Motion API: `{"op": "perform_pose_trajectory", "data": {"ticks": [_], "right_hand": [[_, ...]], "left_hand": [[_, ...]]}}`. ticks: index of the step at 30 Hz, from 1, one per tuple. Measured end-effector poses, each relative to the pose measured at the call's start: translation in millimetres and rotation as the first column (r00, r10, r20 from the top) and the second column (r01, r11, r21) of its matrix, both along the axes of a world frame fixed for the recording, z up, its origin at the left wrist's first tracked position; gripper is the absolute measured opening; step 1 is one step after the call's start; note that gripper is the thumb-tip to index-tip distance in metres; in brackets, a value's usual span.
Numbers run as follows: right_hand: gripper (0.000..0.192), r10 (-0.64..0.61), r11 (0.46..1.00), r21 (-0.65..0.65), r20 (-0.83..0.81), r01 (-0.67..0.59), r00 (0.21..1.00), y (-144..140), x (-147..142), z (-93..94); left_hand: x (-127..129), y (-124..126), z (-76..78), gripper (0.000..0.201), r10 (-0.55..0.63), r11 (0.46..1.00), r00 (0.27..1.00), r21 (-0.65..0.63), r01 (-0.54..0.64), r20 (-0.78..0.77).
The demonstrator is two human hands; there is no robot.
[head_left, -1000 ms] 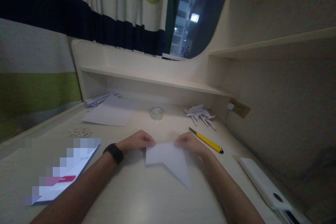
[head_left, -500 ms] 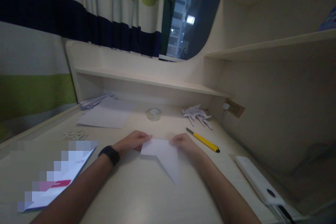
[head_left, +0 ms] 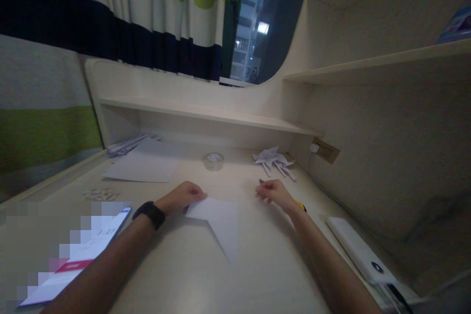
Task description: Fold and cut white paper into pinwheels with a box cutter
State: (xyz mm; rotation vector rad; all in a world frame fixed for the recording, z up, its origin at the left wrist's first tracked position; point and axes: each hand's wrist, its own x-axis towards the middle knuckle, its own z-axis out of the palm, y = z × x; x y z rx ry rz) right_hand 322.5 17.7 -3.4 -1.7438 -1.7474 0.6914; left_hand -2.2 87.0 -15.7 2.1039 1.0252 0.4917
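Left hand (head_left: 186, 197): pinched on the upper-left corner of 1 notched white paper (head_left: 219, 213), at or just above the desk (head_left: 184, 274), between the 2 hands. Right hand (head_left: 274, 195): off the paper, fingers loosely parted, over 1 yellow cutter (head_left: 301, 205); contact unclear.

The left hand (head_left: 184, 196) hides part of the white paper (head_left: 217, 218); the right hand (head_left: 275, 194) covers the middle of the yellow knife (head_left: 301, 206); pixelation blanks part of a printed item (head_left: 90, 257); pale bits (head_left: 101, 194) are too small to identify; the right edge crops a blue item (head_left: 457, 28)
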Motion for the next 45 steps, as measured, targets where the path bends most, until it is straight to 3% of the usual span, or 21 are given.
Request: {"op": "perform_pose_trajectory", "data": {"ticks": [3, 5, 6, 9, 12, 16, 21, 23, 25, 29, 35, 45], "right_hand": [[0.041, -0.238, 0.964, 0.172, 0.212, 0.204, 0.948, -3.1, 36.0, 0.0], [0.044, -0.329, 0.935, 0.241, 0.320, 0.259, 0.889, -6.8, 53.0, -6.1], [0.045, -0.347, 0.929, 0.257, 0.365, 0.265, 0.864, -8.6, 58.4, -10.4], [0.045, -0.345, 0.933, 0.265, 0.472, 0.242, 0.812, -11.7, 63.9, -23.3], [0.038, -0.310, 0.948, 0.241, 0.539, 0.209, 0.783, -11.0, 61.3, -31.5], [0.033, -0.306, 0.950, 0.229, 0.577, 0.210, 0.757, -9.1, 55.9, -33.7], [0.032, -0.308, 0.949, 0.243, 0.578, 0.200, 0.756, -24.9, 38.0, -21.2], [0.029, -0.236, 0.966, 0.225, 0.575, 0.127, 0.784, -42.9, 24.7, -13.3], [0.029, -0.049, 0.981, 0.186, 0.520, -0.057, 0.853, -67.0, 9.3, -6.7], [0.028, 0.131, 0.964, 0.150, 0.446, -0.219, 0.885, -118.9, -17.9, -1.6], [0.025, 0.172, 0.966, 0.088, 0.478, -0.242, 0.861, -160.9, -40.1, -6.7], [0.024, 0.140, 0.969, 0.075, 0.611, -0.233, 0.779, -163.2, -56.5, -15.5]], "left_hand": [[5.4, 2.4, -1.1, 0.040, 0.062, 0.975, 0.993, 0.220, -0.038, -0.105], [11.8, -6.5, -1.6, 0.036, 0.159, 0.895, 0.980, 0.436, -0.091, -0.121], [16.4, -14.3, -2.3, 0.037, 0.194, 0.853, 0.971, 0.513, -0.096, -0.140], [34.8, -45.8, -8.6, 0.043, 0.101, 0.807, 0.965, 0.587, 0.063, -0.243], [53.6, -75.2, -21.2, 0.047, 0.114, 0.761, 0.957, 0.642, 0.087, -0.265], [64.5, -91.5, -42.1, 0.053, 0.149, 0.776, 0.942, 0.626, 0.077, -0.301], [59.6, -88.0, -57.0, 0.058, 0.114, 0.775, 0.941, 0.620, 0.117, -0.320], [56.7, -84.9, -56.2, 0.058, 0.081, 0.774, 0.941, 0.616, 0.148, -0.328], [53.5, -81.3, -52.9, 0.056, 0.005, 0.776, 0.937, 0.592, 0.217, -0.350], [46.6, -74.7, -47.5, 0.049, -0.135, 0.758, 0.922, 0.561, 0.332, -0.363], [44.5, -73.3, -49.4, 0.050, -0.156, 0.747, 0.919, 0.567, 0.349, -0.361], [44.7, -76.9, -49.7, 0.050, -0.123, 0.751, 0.924, 0.575, 0.325, -0.362]]}}
